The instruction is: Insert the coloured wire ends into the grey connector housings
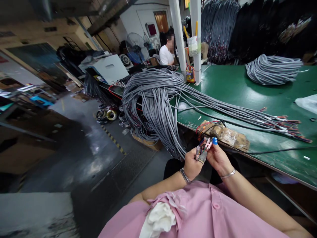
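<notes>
My left hand (193,167), with a watch at the wrist, is closed round the end of a cable, from which several thin coloured wires (203,144) fan out. Small pale connectors show among the wires. Beside it my right hand (219,159) has a blue cover on one fingertip and pinches at a pale pinkish connector (209,142) on the wires. Its other fingers are partly hidden. Just beyond both hands, a worn wooden block wrapped in tape (229,136) lies at the table edge, with red and black wires at its left end.
A large heap of grey cables (153,96) hangs over the edge of the green table (223,91); their stripped ends (284,127) lie to the right. A coiled grey bundle (273,69) rests further back. White posts (195,62) rise from the table. Another person (166,54) sits beyond.
</notes>
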A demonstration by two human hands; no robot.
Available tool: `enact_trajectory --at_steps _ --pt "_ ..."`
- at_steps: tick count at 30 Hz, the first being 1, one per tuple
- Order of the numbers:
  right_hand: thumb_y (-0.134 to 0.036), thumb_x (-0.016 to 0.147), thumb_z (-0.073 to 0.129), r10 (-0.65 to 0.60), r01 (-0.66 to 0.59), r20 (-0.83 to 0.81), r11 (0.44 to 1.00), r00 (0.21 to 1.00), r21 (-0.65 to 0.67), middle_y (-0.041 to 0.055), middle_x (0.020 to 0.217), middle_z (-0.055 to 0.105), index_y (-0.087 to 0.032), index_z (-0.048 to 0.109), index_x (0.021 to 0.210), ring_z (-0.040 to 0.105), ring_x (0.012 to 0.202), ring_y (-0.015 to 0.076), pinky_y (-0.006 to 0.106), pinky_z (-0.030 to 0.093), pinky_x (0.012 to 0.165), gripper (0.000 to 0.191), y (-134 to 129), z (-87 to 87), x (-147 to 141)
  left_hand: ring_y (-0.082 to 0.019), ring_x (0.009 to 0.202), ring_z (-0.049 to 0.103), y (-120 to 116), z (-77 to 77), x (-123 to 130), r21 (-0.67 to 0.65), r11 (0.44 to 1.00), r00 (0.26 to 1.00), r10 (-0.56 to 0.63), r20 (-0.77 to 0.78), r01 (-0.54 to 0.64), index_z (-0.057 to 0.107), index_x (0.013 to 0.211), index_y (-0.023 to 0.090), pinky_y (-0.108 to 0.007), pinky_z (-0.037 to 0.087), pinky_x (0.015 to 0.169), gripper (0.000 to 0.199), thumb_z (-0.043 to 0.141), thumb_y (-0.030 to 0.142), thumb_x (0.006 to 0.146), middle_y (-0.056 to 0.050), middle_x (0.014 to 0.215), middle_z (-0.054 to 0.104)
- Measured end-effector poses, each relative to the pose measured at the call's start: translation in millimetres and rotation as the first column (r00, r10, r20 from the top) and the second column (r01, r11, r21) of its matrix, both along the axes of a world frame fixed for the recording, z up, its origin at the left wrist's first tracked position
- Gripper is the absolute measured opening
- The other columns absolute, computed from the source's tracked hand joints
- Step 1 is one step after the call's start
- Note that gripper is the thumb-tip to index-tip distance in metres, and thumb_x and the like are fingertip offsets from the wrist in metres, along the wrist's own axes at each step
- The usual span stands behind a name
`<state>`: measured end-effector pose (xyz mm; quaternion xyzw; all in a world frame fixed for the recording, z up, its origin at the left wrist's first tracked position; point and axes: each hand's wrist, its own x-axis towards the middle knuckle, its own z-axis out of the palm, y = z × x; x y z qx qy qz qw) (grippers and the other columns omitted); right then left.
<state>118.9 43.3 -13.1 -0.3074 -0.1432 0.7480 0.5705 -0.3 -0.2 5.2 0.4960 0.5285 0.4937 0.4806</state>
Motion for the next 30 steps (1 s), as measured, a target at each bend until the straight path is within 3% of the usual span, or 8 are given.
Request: enact_trajectory --at_steps 6,12,15,19,22,26,28,30 --pt "-0.061 0.081 0.056 0.083 -0.086 -0.121 0.996 0.989 -0.02 0.0029 0.084 0.066 -0.021 0.066 0.088 0.058 0.069 0.0141 0.026 0.048 0.059 0.042 -5 -2.2 9 -0.009 0.052 0.053 -3 1.0 -3 0.118 0.993 0.999 0.001 -0.04 0.004 0.059 0.076 0.015 -0.021 0.045 0.051 0.027 0.063 0.04 0.08 -0.002 0.063 0.06" --pt "-0.055 0.083 0.058 0.107 -0.119 -0.14 0.99 0.984 -0.076 0.0022 0.084 0.065 -0.022 0.067 0.091 0.058 0.071 0.0122 0.023 0.049 0.06 0.036 -10 -9.8 24 -0.01 0.051 0.057 -5 -7.8 -14 -0.049 0.992 0.99 -0.111 0.088 0.115 0.056 0.079 0.012 -0.019 0.041 0.046 0.037 0.063 0.048 0.08 -0.004 0.065 0.062" --pt "-0.048 0.081 0.064 0.12 -0.127 -0.073 0.988 0.99 -0.089 0.0027 0.085 0.064 -0.021 0.067 0.085 0.057 0.071 0.012 0.023 0.048 0.061 0.028 -16 -15.2 31 -0.013 0.061 0.062 -6 -12.5 -22 -0.095 0.967 0.95 -0.209 0.234 0.236 0.058 0.083 0.01 -0.021 0.044 0.055 0.041 0.061 0.051 0.081 -0.008 0.072 0.065" --pt "-0.043 0.078 0.068 0.126 -0.124 0.2 0.992 0.972 -0.025 0.0026 0.083 0.062 -0.019 0.067 0.088 0.053 0.067 0.0108 0.022 0.046 0.059 0.026 -27 -21.9 36 -0.016 0.074 0.064 -7 -13.4 -34 -0.091 0.931 0.899 -0.312 0.309 0.354 0.061 0.093 0.009 -0.023 0.044 0.063 0.045 0.057 0.053 0.083 -0.013 0.084 0.067" --pt "-0.04 0.081 0.066 0.129 -0.2 0.468 0.974 0.874 0.107 0.0016 0.079 0.061 -0.018 0.067 0.091 0.048 0.062 0.0088 0.021 0.042 0.056 0.023 -37 -20.9 35 -0.015 0.074 0.062 -9 -15.7 -39 -0.118 0.896 0.89 -0.397 0.224 0.429 0.062 0.091 0.009 -0.02 0.041 0.06 0.042 0.06 0.051 0.082 -0.011 0.085 0.067" --pt "-0.039 0.085 0.062 0.117 -0.43 0.737 0.867 0.665 0.251 0.0037 0.077 0.062 -0.017 0.068 0.093 0.052 0.066 0.0114 0.023 0.045 0.061 0.025 -55 -7.4 32 -0.011 0.065 0.055 -16 -23.6 -39 -0.111 0.879 0.886 -0.464 0.022 0.463 0.064 0.091 0.01 -0.021 0.042 0.06 0.041 0.064 0.048 0.078 -0.007 0.081 0.065" --pt "-0.039 0.084 0.063 0.086 -0.469 0.766 0.832 0.637 0.297 0.0066 0.086 0.066 -0.018 0.068 0.1 0.059 0.076 0.0158 0.028 0.05 0.072 0.027 -65 2.2 32 -0.012 0.066 0.054 -22 -26.4 -38 -0.111 0.89 0.87 -0.456 -0.189 0.442 0.065 0.094 0.012 -0.021 0.041 0.061 0.036 0.064 0.044 0.077 -0.004 0.079 0.064" --pt "-0.036 0.083 0.064 0.051 -0.453 0.753 0.825 0.656 0.339 0.0085 0.1 0.066 -0.021 0.062 0.116 0.062 0.088 0.0199 0.033 0.051 0.083 0.037 -73 10.3 34 -0.012 0.067 0.054 -28 -27.2 -39 -0.097 0.899 0.809 -0.428 -0.404 0.427 0.066 0.094 0.015 -0.02 0.039 0.06 0.03 0.062 0.04 0.079 -0.002 0.077 0.063"
